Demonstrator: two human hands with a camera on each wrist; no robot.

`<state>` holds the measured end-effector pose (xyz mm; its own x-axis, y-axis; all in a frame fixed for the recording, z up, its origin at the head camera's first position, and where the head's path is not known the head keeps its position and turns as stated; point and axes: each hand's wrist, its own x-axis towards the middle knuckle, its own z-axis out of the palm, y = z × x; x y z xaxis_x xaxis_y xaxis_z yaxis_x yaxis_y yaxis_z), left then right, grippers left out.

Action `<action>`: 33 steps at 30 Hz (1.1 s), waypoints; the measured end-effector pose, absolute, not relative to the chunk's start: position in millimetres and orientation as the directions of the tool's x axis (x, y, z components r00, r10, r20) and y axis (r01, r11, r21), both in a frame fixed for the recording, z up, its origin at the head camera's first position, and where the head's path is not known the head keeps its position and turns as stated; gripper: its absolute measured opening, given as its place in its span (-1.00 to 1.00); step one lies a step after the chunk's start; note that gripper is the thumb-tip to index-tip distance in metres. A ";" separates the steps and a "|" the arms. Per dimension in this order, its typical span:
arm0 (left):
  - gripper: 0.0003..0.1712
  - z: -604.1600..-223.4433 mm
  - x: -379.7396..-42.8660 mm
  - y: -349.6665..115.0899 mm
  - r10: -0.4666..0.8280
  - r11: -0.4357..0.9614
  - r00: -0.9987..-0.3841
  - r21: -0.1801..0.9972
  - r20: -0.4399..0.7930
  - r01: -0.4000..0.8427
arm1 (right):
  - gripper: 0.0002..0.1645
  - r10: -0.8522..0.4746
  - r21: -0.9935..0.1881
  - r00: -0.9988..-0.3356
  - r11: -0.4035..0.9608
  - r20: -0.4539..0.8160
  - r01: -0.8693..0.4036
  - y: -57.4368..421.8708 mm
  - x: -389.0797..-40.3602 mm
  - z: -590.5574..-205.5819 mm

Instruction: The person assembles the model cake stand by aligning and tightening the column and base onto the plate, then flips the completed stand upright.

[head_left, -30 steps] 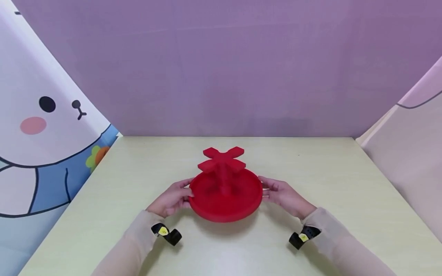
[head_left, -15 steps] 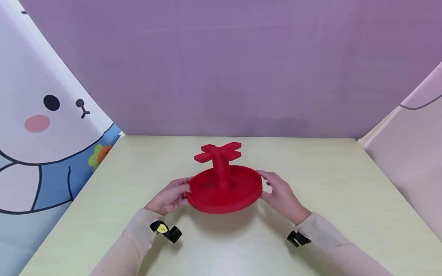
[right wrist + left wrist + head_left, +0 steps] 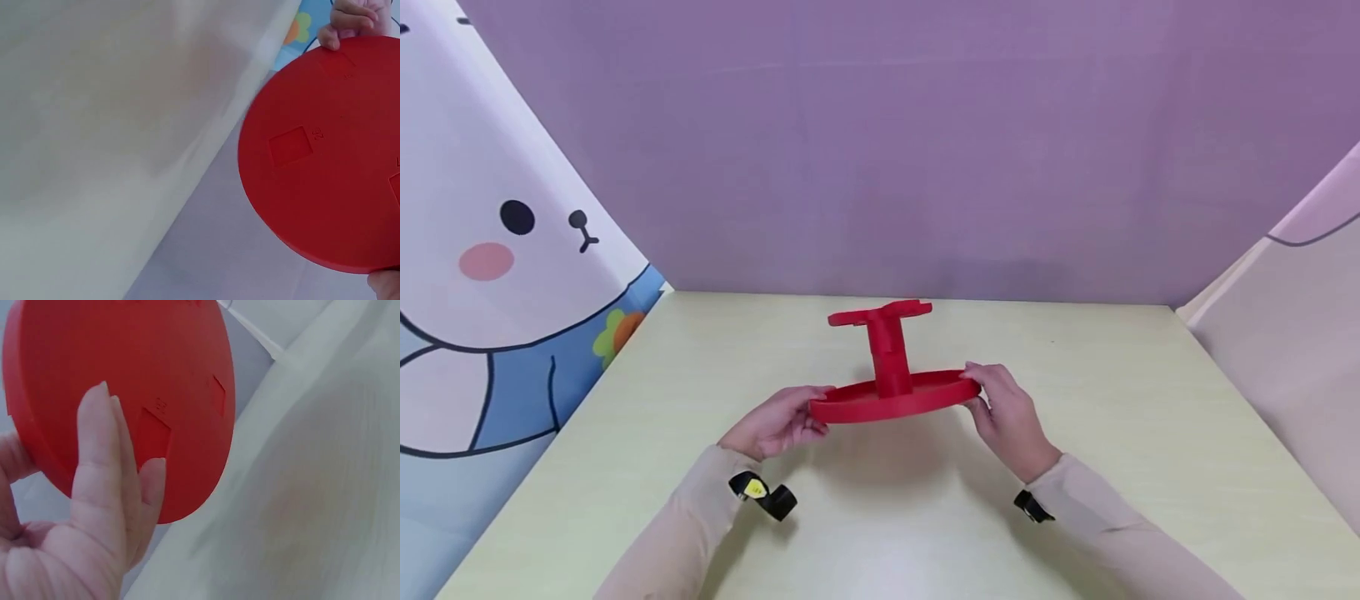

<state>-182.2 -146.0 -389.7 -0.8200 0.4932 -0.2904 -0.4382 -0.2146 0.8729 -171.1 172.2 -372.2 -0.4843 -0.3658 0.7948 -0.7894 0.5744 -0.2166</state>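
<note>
Both hands hold up a red round tray (image 3: 895,407) with a low rim, raised above the table. A thick red post (image 3: 889,358) rises from its middle and ends in a flat cross-shaped top (image 3: 880,313). My left hand (image 3: 782,421) grips the left rim, with fingers spread under the base in the left wrist view. At the right rim, my right hand (image 3: 1009,421) has its fingers over the edge and its thumb below. The right wrist view shows the smooth underside (image 3: 325,206), marked with shallow square recesses (image 3: 290,147) and small embossed characters.
A pale wood-look table (image 3: 1120,400) lies below, shadowed under the tray. Behind it hangs a purple cloth (image 3: 925,150). A cartoon-printed sheet (image 3: 542,317) borders the left side, and a pale sheet (image 3: 1292,333) the right.
The tray has tipped so its top leans away and it now appears nearly edge-on. My right hand has turned, fingers moving over the rim and thumb beneath. My left hand keeps its place.
</note>
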 end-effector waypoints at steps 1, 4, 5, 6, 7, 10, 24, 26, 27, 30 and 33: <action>-0.53 -388.6 -182.9 -145.0 0.493 -0.205 -0.817 0.873 -0.299 -0.443 | -0.57 -0.363 -0.212 -0.481 0.578 0.798 -0.788 172.4 -171.9 -371.5; -0.54 -384.2 -183.5 -141.4 0.480 -0.141 -0.814 0.887 -0.327 -0.440 | -0.47 -0.328 -0.242 -0.504 0.592 0.799 -0.769 174.9 -174.2 -369.6; -0.52 -382.3 -183.2 -139.8 0.468 -0.104 -0.817 0.896 -0.338 -0.431 | -0.49 -0.305 -0.271 -0.524 0.594 0.795 -0.758 176.3 -174.8 -369.3; -0.47 -380.3 -182.7 -138.2 0.453 -0.064 -0.820 0.905 -0.349 -0.420 | -0.56 -0.281 -0.306 -0.545 0.591 0.790 -0.747 177.9 -174.9 -368.8; -0.43 -378.2 -181.8 -136.5 0.429 -0.010 -0.829 0.916 -0.358 -0.401 | -0.62 -0.255 -0.343 -0.569 0.586 0.782 -0.734 179.5 -175.3 -368.9; -0.31 -373.5 -178.4 -131.5 0.328 0.159 -0.878 0.936 -0.349 -0.313 | -0.68 -0.189 -0.464 -0.645 0.551 0.740 -0.694 183.3 -175.8 -370.3; -0.11 -384.3 -168.5 -122.4 0.376 0.175 -0.888 0.921 0.264 0.348 | -0.73 0.017 -0.950 -0.971 0.213 0.237 -0.228 189.4 -168.3 -373.8; -0.03 -385.2 -167.3 -120.1 0.343 0.192 -0.886 0.900 0.312 0.392 | -0.73 0.021 -0.976 -0.986 0.143 0.167 -0.162 188.8 -167.8 -372.7; -0.01 -385.7 -166.9 -119.2 0.332 0.198 -0.880 0.887 0.340 0.417 | -0.73 0.020 -0.983 -0.990 0.119 0.140 -0.137 188.4 -167.3 -372.0; -0.01 -386.7 -166.5 -116.8 0.305 0.211 -0.857 0.849 0.415 0.485 | -0.74 0.018 -0.994 -0.996 0.073 0.084 -0.082 187.1 -166.4 -370.4; -0.02 -387.6 -166.7 -115.0 0.287 0.209 -0.835 0.821 0.469 0.532 | -0.73 0.023 -0.996 -0.998 0.069 0.053 -0.051 185.9 -165.8 -369.4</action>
